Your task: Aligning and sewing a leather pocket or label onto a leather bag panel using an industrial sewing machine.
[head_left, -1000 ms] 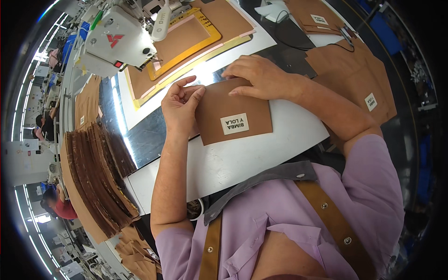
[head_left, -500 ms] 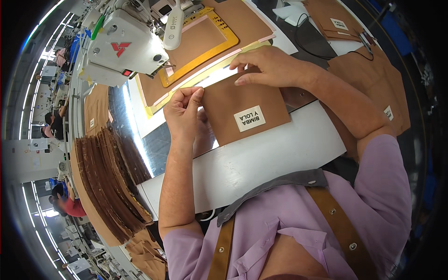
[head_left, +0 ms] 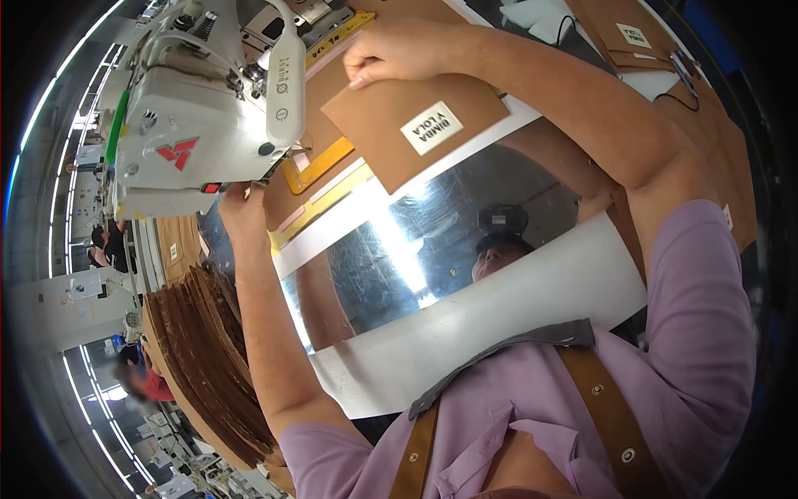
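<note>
My right hand is closed on the far edge of a brown leather-like panel, which bears a white label with dark print. Tilted, the panel covers part of a yellow template frame and the brown piece beneath it. At the lower edge of the white sewing machine head, my left hand has its fingers curled. The machine partly hides those fingertips, so what they hold, if anything, cannot be made out.
A shiny metal plate and a white board lie close to me. To the left stands a thick stack of brown pieces. More labelled brown panels and a dark cable are at the right.
My left hand has let go of the brown panel and moved left to the machine head. My right hand has carried the panel away from me and leftward, over the template frame.
</note>
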### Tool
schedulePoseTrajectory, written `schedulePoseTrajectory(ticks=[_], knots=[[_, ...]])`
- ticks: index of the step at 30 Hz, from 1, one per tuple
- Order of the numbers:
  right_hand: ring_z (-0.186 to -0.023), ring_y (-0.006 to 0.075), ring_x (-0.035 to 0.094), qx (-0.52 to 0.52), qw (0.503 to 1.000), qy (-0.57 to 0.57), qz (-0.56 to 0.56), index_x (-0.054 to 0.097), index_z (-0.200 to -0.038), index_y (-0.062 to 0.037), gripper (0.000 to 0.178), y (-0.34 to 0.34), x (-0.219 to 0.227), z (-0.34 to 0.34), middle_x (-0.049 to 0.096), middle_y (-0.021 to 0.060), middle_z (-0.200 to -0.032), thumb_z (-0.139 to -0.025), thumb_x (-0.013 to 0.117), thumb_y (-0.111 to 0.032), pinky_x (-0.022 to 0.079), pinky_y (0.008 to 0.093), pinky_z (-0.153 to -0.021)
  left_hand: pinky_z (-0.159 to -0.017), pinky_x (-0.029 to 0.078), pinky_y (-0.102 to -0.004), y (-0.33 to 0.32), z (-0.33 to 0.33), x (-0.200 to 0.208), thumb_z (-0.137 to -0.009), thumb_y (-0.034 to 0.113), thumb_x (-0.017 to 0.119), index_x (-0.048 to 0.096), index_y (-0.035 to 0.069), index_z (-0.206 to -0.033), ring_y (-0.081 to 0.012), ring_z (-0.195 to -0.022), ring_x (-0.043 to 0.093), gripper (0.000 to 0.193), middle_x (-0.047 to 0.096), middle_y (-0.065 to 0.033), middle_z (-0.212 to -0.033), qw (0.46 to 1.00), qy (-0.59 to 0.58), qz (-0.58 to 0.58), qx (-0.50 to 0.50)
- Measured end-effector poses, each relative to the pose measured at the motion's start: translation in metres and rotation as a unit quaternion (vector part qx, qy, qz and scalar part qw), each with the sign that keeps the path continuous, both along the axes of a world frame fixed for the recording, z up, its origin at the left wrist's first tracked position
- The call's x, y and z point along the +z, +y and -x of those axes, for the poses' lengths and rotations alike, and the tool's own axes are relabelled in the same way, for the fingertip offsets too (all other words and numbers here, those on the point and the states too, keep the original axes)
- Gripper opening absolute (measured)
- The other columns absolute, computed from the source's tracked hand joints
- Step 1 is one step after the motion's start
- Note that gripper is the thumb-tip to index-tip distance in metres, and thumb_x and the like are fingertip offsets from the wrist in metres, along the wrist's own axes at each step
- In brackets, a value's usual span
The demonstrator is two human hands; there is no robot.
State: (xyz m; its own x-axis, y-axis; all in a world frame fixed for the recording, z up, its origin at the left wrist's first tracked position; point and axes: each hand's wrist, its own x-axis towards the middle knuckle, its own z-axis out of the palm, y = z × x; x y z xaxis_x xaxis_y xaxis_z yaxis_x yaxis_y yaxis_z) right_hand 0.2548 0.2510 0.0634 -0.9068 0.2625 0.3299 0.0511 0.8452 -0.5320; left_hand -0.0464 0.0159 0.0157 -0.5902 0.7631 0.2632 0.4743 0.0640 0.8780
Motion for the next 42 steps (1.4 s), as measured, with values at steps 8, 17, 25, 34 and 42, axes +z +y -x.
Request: schedulePoseTrajectory(ticks=[8,17,25,34,42], knots=[[-0.072,0.0235,0.065,-0.003,1.0,0.003,0.005,0.071,-0.084,-0.0076,0.024,0.062,-0.033,0.112,0.069,0.0075,-0.075,-0.095,0.07,-0.029,0.048,0.0406,-0.067,-0.069,0.053,-0.0282,0.102,0.063,-0.026,-0.092,0.015,0.078,0.072,0.0,-0.104,-0.0103,-0.077,0.063,0.02,0.07,-0.0064,-0.093,0.997,-0.019,-0.065,-0.026],[-0.087,0.0262,0.072,-0.097,0.991,-0.03,-0.083,0.076,-0.094,-0.0085,0.018,0.121,-0.064,0.101,0.074,0.009,-0.088,-0.095,0.069,-0.025,0.055,0.0395,-0.075,-0.068,0.052,-0.0277,0.129,0.081,-0.047,-0.091,0.016,0.079,0.072,0.0,-0.102,-0.0099,-0.075,0.062,0.021,0.07,-0.0057,-0.091,0.998,0.018,-0.034,-0.057],[-0.082,0.0339,0.073,-0.189,0.982,0.017,-0.013,0.079,-0.085,-0.0096,0.018,0.133,-0.072,0.062,0.076,0.0139,-0.087,-0.082,0.08,-0.027,0.056,0.0459,-0.075,-0.067,0.051,-0.0273,0.142,0.086,-0.042,-0.09,0.018,0.08,0.072,0.001,-0.101,-0.0096,-0.074,0.062,0.021,0.069,-0.0052,-0.09,0.995,0.051,-0.008,-0.085],[-0.084,0.028,0.073,-0.256,0.966,-0.005,-0.031,0.078,-0.085,-0.0118,0.015,0.121,-0.07,0.062,0.076,0.0087,-0.087,-0.084,0.077,-0.027,0.057,0.0437,-0.075,-0.066,0.05,-0.0268,0.15,0.079,-0.043,-0.089,0.019,0.081,0.073,0.001,-0.099,-0.0093,-0.073,0.061,0.022,0.069,-0.0046,-0.088,0.989,0.095,0.025,-0.114],[-0.081,0.0335,0.074,-0.291,0.955,-0.021,-0.043,0.078,-0.077,-0.0087,0.018,0.117,-0.069,0.064,0.075,0.0141,-0.083,-0.08,0.079,-0.026,0.057,0.0467,-0.074,-0.065,0.049,-0.0263,0.181,0.085,-0.042,-0.089,0.021,0.082,0.073,0.001,-0.098,-0.0089,-0.072,0.06,0.023,0.069,-0.004,-0.087,0.979,0.135,0.056,-0.14]])
